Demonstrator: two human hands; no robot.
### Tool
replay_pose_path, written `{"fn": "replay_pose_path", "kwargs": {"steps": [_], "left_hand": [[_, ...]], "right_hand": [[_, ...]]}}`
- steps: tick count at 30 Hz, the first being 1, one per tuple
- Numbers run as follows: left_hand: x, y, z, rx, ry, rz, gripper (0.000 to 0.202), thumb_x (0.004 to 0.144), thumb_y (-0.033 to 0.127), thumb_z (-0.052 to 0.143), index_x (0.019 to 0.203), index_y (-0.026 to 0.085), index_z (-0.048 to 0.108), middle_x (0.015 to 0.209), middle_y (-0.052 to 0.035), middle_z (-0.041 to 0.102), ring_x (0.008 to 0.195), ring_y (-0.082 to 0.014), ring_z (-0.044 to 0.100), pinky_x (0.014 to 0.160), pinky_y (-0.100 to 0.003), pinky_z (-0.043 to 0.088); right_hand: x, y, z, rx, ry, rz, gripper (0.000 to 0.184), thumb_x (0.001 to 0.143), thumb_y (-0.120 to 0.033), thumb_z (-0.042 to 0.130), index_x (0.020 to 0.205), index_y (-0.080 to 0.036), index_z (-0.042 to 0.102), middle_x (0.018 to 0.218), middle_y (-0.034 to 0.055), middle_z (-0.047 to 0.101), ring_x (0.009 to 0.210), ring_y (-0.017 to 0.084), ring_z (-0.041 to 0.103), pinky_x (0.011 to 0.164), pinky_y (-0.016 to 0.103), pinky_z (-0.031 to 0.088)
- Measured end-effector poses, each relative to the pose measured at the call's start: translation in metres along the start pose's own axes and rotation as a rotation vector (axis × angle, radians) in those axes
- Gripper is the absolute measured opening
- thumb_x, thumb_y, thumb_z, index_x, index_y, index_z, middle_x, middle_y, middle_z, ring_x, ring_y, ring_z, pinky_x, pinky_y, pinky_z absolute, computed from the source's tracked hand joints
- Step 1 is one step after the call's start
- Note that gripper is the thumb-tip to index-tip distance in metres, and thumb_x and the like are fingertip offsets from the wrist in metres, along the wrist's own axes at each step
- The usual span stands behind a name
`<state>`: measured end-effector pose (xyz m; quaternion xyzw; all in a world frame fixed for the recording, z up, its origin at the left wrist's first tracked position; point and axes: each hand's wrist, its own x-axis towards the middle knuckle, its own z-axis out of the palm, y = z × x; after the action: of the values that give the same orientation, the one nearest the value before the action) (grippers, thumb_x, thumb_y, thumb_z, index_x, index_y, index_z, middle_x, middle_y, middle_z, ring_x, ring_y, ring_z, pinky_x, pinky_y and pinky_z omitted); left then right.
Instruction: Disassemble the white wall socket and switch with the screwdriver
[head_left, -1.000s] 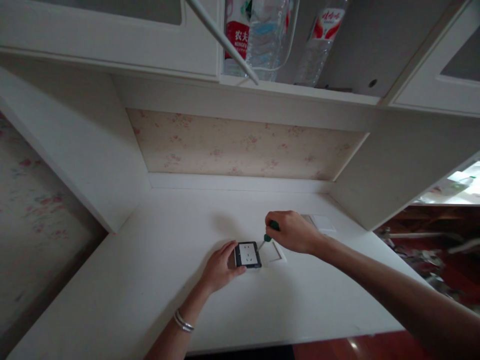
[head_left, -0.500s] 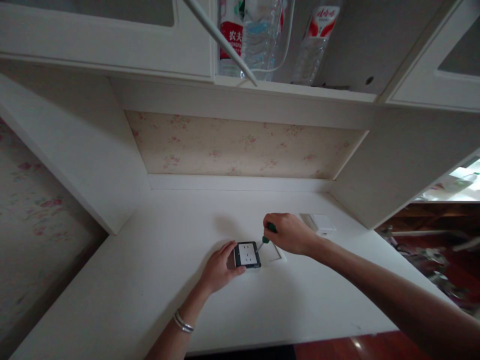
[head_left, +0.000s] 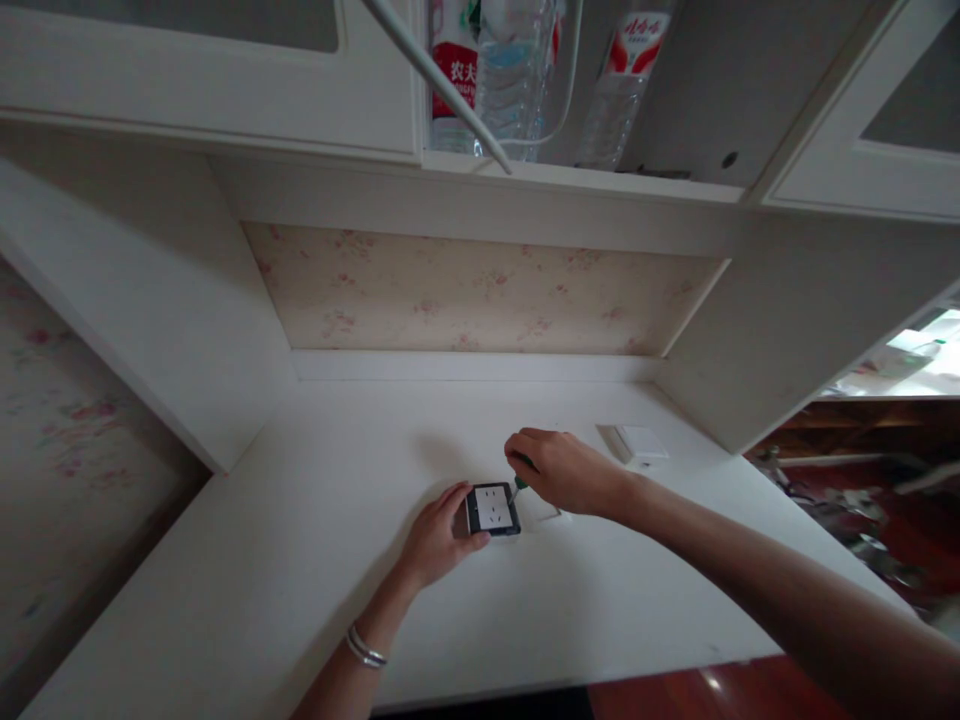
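A wall socket (head_left: 493, 508) with a white face and dark surround rests on the white desktop. My left hand (head_left: 442, 535) grips it from the left, thumb at the near edge and fingers at the far edge. Above its right side, my right hand (head_left: 559, 468) is closed round a screwdriver (head_left: 520, 484) with a green and black handle. The shaft slants down to the right edge of the socket; whether the tip sits in a screw is too small to tell. A white square frame (head_left: 551, 520) lies just right of the socket, partly under my right hand's shadow.
Farther back on the right is a white switch-like plate (head_left: 637, 443). Side panels flank the desktop (head_left: 337, 480), and a cabinet shelf overhead holds several plastic bottles (head_left: 514, 85). A white rod (head_left: 442, 85) hangs down from the shelf.
My right hand has shifted slightly left and turned, bringing the screwdriver more upright over the socket's right edge. My left hand keeps its hold on the socket.
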<state>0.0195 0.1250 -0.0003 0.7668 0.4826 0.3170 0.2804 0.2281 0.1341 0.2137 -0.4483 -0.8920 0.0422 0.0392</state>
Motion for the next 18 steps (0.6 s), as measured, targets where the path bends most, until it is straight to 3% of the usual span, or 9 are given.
{"fn": "replay_pose_path", "kwargs": {"steps": [2,6,10,12,15,18], "left_hand": [[0.000,-0.001,0.001,-0.004,-0.008,-0.013,0.075,0.072,0.044,0.071,0.139,0.027,0.041,0.143,-0.0060,0.046,0.130,-0.0281,0.043,0.110,-0.044,0.034],[0.000,0.000,0.000,-0.009,-0.025,-0.034,0.078,0.072,0.044,0.072,0.140,0.027,0.038,0.142,-0.0064,0.046,0.129,-0.0280,0.044,0.110,-0.043,0.034],[0.001,0.001,-0.002,0.006,-0.038,-0.033,0.081,0.072,0.046,0.071,0.142,0.024,0.035,0.143,-0.0087,0.045,0.130,-0.0288,0.043,0.110,-0.044,0.034],[0.001,0.001,-0.003,0.025,-0.045,-0.041,0.082,0.073,0.049,0.070,0.142,0.023,0.035,0.145,-0.0096,0.042,0.131,-0.0298,0.041,0.110,-0.044,0.033],[0.001,0.001,-0.004,0.039,-0.058,-0.046,0.083,0.072,0.050,0.070,0.142,0.023,0.035,0.146,-0.0093,0.040,0.132,-0.0304,0.040,0.110,-0.044,0.033],[0.002,0.001,-0.004,0.039,-0.056,-0.041,0.082,0.071,0.049,0.071,0.142,0.023,0.036,0.145,-0.0085,0.042,0.131,-0.0296,0.041,0.109,-0.043,0.033]], "right_hand": [[-0.002,0.000,-0.002,0.071,-0.010,-0.063,0.018,0.092,-0.020,0.042,0.104,-0.019,0.056,0.106,0.0070,0.059,0.078,0.015,0.059,0.069,0.027,0.038],[-0.005,0.001,-0.008,0.185,-0.113,-0.133,0.028,0.084,-0.015,0.051,0.111,-0.020,0.051,0.114,0.0061,0.054,0.073,0.012,0.057,0.066,0.025,0.040],[0.002,0.004,-0.008,0.058,-0.070,0.033,0.018,0.092,-0.031,0.046,0.100,-0.019,0.057,0.101,0.0066,0.059,0.078,0.017,0.059,0.067,0.028,0.040],[0.006,0.006,-0.006,-0.002,-0.040,0.089,0.028,0.097,-0.033,0.036,0.095,-0.018,0.060,0.096,0.0076,0.060,0.081,0.019,0.060,0.071,0.030,0.041],[0.007,0.009,-0.006,0.059,-0.057,0.024,0.025,0.095,-0.023,0.038,0.110,-0.019,0.058,0.110,0.0089,0.056,0.079,0.015,0.060,0.074,0.029,0.042],[0.004,0.010,-0.012,0.173,-0.118,-0.107,0.034,0.085,-0.013,0.048,0.118,-0.019,0.052,0.122,0.0095,0.050,0.087,0.014,0.060,0.078,0.027,0.044]]}}
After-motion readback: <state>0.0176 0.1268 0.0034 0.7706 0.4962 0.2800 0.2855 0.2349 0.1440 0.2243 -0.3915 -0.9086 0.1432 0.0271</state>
